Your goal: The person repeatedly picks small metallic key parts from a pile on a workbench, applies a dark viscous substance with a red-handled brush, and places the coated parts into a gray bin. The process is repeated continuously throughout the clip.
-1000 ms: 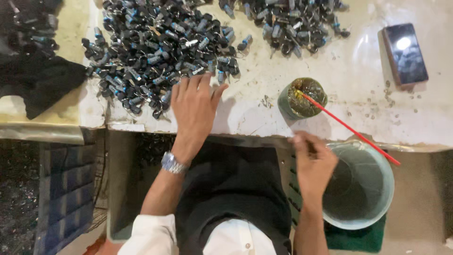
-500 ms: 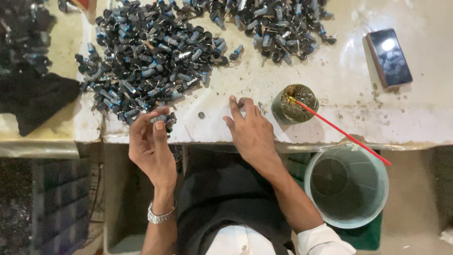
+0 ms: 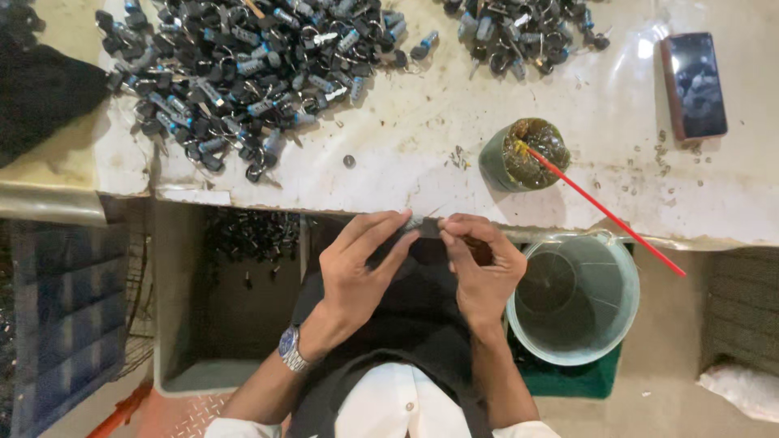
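Small dark part [image 3: 428,228] pinched between fingertips of both hands, held just off the near edge of the tabletop [image 3: 422,146] above the lap: left hand [image 3: 357,272] closed on its left end, right hand [image 3: 483,272] closed on its right. With only a fingertip grip over open space, 1 slip would likely drop it into the lap or the grey bin [image 3: 195,324] below. A right-elbow swing risks knocking the red stick [image 3: 604,211] and tipping the grease pot [image 3: 523,154] toward the phone [image 3: 694,85].

Hands off the desk
Both hands, left [image 3: 355,272] and right [image 3: 480,276], now meet below the desk [image 3: 422,146] edge, pinching one small dark part [image 3: 428,228].
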Tool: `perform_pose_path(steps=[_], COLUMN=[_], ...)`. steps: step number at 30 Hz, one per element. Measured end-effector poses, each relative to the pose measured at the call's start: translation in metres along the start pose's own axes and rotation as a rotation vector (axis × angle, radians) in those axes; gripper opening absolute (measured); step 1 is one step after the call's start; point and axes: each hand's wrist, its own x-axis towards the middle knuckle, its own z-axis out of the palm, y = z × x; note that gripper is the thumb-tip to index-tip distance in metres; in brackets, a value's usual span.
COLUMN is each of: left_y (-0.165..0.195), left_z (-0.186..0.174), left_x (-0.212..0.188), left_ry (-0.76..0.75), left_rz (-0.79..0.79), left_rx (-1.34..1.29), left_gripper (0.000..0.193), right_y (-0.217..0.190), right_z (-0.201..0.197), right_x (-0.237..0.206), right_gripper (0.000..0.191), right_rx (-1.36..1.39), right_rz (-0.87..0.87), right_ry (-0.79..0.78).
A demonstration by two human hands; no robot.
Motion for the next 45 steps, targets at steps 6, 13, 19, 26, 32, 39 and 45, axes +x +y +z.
perform_pose_path(steps=[6,13,19,26,32,39,45], left_y=[0.007,0.012,0.015,0.011,0.015,0.022,0.014], left_z=[0.007,0.012,0.011,0.013,0.018,0.015,0.012], left_x=[-0.012,-0.015,-0.011,-0.010,-0.005,0.013,0.010], left_ry=[-0.066,-0.069,-0.114,-0.174,-0.153,-0.043,-0.079], left_rz=[0.076,0.100,0.206,0.115,-0.056,0.034,0.016], left_rx=[0.028,0.058,0.065,-0.054,0.030,0.044,0.020], left_gripper=[0.037,0.034,0.034,0.035,0.034,0.028,0.030], right_y=[0.000,-0.007,-0.010,-0.004,-0.012,-0.027,-0.011], right_z=[-0.011,-0.015,-0.021,-0.049,-0.084,-0.101,-0.080], right_x=[-0.007,-0.006,-0.009,0.009,0.039,0.019,-0.008], right_gripper=[0.019,0.019,0.021,0.016,0.014,0.015,0.016], right_rx=[-0.037,-0.055,-0.117,0.278,0.046,0.303,0.446], right_rz=[-0.135,-0.161,-0.180,0.112,-0.230,-0.202,0.086], right_ry=[-0.113,-0.149,-0.141,0.047,0.400,0.462,0.311])
